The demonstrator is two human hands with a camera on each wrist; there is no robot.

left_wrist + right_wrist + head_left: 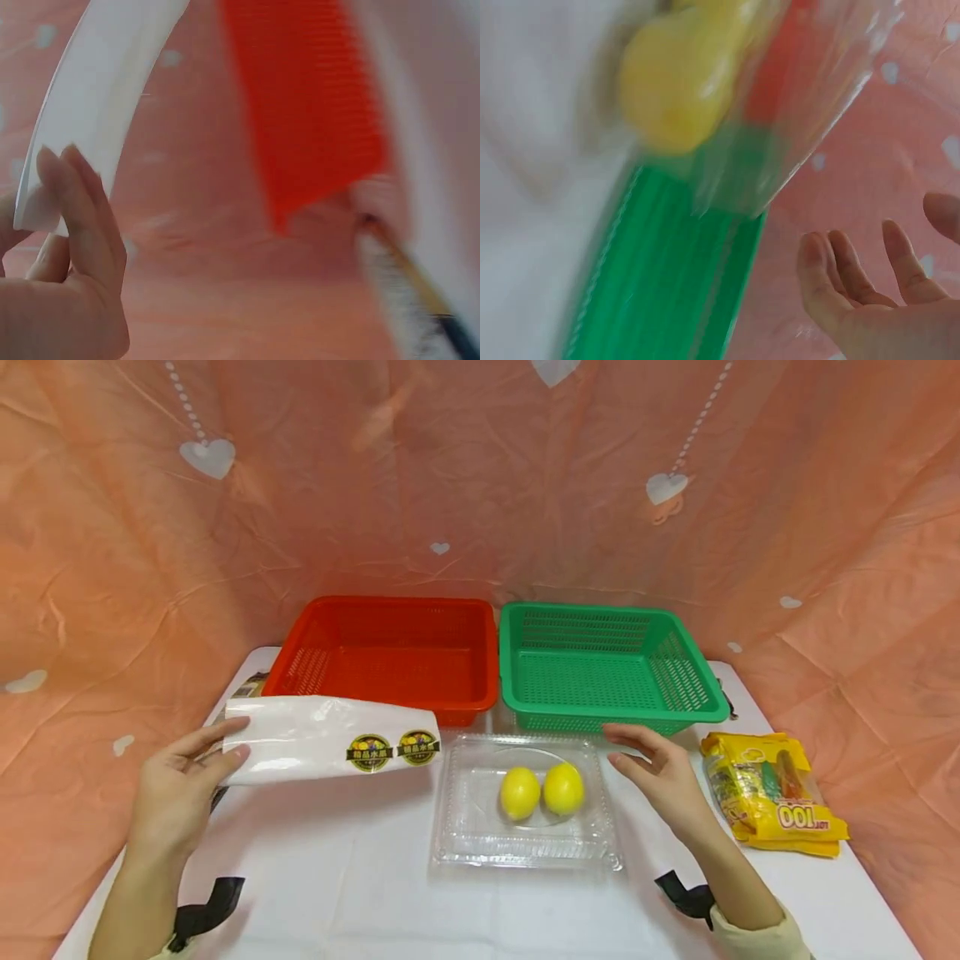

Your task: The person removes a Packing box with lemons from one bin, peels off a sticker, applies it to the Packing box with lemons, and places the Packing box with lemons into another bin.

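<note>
My left hand [174, 789] pinches one end of a white sticker sheet [292, 739] between thumb and fingers. The glossy sheet reaches to the right, with two round dark stickers [369, 752] near its far end. In the left wrist view the sheet [97, 97] bends upward from the fingertips. A clear plastic clamshell box [468, 810] lies on the table. Two yellow lemons [520, 793] sit side by side on it; whether inside or beneath the lid I cannot tell. To the right of the box, my right hand [663, 777] hovers, fingers apart and holding nothing.
A red basket [390, 703] and a green basket [607, 721] stand side by side at the back. At the right lies a yellow packet [772, 793]. A patterned item [251, 685], mostly hidden, lies behind the sheet at the left. A pink cloth hangs behind.
</note>
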